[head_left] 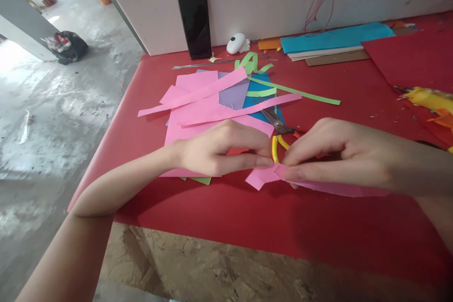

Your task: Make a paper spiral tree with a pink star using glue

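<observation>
Between my two hands is a folded pink paper strip (260,178), held above the front part of the red table. My left hand (226,148) pinches it near the fold with thumb and fingers. From the other side my right hand (329,155) grips the same strip, and its longer end trails right beneath that hand. Just behind the fingertips lie scissors (279,125) with yellow and red handles, partly hidden by my right hand. Beyond my left hand are pink paper sheets (198,87) with loose pink strips (244,111) on top.
A black phone (194,16) leans on the white wall, near a small white object (238,43). Green strips (293,90) and thin wires (201,64) lie behind the sheets. Blue paper (336,37) is stacked at the back; a yellow glue gun (426,97) lies right.
</observation>
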`<state>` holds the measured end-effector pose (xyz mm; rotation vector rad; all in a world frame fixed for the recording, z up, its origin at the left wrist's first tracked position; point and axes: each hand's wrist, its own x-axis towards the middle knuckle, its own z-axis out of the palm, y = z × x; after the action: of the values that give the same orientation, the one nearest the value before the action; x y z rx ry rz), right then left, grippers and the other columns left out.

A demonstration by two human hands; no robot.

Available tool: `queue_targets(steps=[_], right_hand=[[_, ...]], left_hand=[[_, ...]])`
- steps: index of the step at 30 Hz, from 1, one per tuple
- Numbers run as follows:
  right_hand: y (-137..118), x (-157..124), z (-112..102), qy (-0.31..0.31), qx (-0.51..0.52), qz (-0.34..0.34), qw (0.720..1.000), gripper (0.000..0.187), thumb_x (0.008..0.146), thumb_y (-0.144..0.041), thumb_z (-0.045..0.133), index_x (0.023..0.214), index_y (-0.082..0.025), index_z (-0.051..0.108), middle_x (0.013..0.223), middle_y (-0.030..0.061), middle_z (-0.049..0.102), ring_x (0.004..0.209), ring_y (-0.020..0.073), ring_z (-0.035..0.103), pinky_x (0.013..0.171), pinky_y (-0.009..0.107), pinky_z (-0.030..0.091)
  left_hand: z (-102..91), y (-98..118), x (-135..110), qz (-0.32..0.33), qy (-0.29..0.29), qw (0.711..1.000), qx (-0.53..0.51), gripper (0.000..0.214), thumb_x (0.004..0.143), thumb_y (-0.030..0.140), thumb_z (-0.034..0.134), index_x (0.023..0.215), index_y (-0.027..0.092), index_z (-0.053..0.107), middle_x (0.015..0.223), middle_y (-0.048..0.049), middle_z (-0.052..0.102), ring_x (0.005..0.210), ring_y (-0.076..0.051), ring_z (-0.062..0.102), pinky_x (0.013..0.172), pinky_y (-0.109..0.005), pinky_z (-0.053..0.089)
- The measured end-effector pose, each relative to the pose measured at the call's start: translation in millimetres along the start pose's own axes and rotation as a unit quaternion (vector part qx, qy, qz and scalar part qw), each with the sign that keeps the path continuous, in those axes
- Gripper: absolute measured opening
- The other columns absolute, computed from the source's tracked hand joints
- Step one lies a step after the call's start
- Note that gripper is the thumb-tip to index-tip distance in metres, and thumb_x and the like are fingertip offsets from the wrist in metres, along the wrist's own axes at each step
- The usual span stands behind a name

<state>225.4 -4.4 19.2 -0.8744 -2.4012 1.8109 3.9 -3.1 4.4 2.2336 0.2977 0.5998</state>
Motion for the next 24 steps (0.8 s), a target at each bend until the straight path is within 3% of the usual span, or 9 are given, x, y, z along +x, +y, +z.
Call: queue_targets(steps=[3,7,11,17,21,24], right_hand=[[2,-2,-1,-0.016,-0.010,0.003,1.000,0.038,0.092,-0.039,0.047,0.063,-0.017,0.054,0.054,-0.0042,0.033,0.048,0.0060,0.027,0.042,0.023,0.018],[0,-1,1,-0.005,-0.045,0.003,0.999,0.032,0.086,-0.041,0.058,0.064,-0.017,0.058,0.054,-0.0042,0.041,0.047,0.0057,0.033,0.041,0.021,0.022],[-2,3,5,0.035,-0.036,-0.009,0.999,0.032,0.088,-0.040,0.055,0.067,-0.017,0.060,0.055,-0.0033,0.047,0.048,0.0064,0.038,0.042,0.020,0.025],[0,4,8,0.111,-0.024,-0.030,0.993,0.031,0.088,-0.038,0.055,0.068,-0.016,0.062,0.054,-0.0032,0.047,0.049,0.0066,0.038,0.045,0.021,0.027],[-1,6,8,0.070,-0.018,-0.032,0.997,0.029,0.089,-0.040,0.056,0.074,-0.017,0.065,0.060,-0.0027,0.053,0.051,0.0059,0.041,0.044,0.019,0.027],[-1,9,7,0.050,-0.032,-0.036,0.998,0.027,0.089,-0.036,0.055,0.074,-0.016,0.067,0.058,-0.0031,0.050,0.051,0.0056,0.040,0.044,0.019,0.028]], left_hand=[[3.0,0,0,-0.019,-0.004,0.999,-0.039,0.020,0.090,0.011,0.050,0.072,0.019,0.054,0.070,-0.0036,0.066,0.065,-0.011,0.059,0.059,-0.021,0.047],[6.2,2,1,-0.069,-0.010,0.994,-0.081,0.023,0.087,0.013,0.052,0.065,0.021,0.051,0.064,-0.0018,0.062,0.062,-0.011,0.055,0.059,-0.024,0.046],[8.7,4,2,-0.083,-0.014,0.994,-0.076,0.025,0.085,0.015,0.054,0.062,0.022,0.048,0.062,-0.0003,0.057,0.058,-0.011,0.048,0.058,-0.024,0.045],[6.9,6,1,-0.072,0.031,0.994,-0.078,0.023,0.086,0.011,0.057,0.065,0.018,0.051,0.062,0.0037,0.053,0.054,-0.006,0.044,0.053,-0.018,0.041],[0.4,8,1,-0.121,-0.019,0.989,-0.085,0.022,0.084,0.012,0.060,0.064,0.017,0.053,0.060,0.0049,0.052,0.054,-0.006,0.047,0.053,-0.018,0.042],[-2.9,9,0,-0.163,-0.052,0.980,-0.106,0.018,0.086,0.018,0.061,0.068,0.016,0.058,0.062,0.0041,0.056,0.057,-0.006,0.051,0.055,-0.018,0.044]])
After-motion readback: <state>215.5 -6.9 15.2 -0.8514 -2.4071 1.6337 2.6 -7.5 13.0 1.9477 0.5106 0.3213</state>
